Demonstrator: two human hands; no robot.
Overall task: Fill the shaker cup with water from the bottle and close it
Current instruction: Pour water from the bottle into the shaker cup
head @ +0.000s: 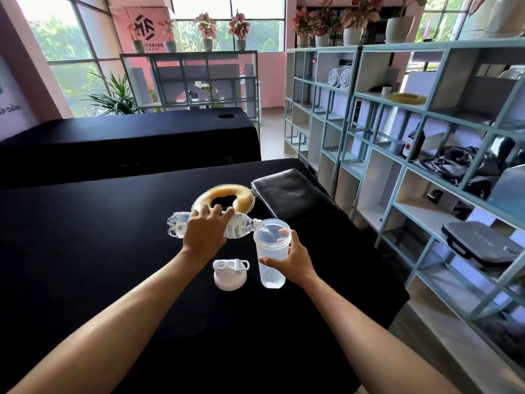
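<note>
A clear shaker cup (pixel 271 251) stands upright on the black table (pixel 113 237), lid off, water filling its lower part. My right hand (pixel 295 258) grips its side. My left hand (pixel 204 227) holds a clear plastic water bottle (pixel 238 227) tipped on its side, mouth at the cup's rim. A stream of water runs from the bottle into the cup. The white shaker lid (pixel 230 274) lies on the table just left of the cup, apart from both hands.
A tan ring-shaped cushion (pixel 224 196) lies just behind the bottle. A black leather pad (pixel 292 194) sits at the back right. Light blue shelving (pixel 426 166) stands along the table's right side. Another black table (pixel 127 143) is behind.
</note>
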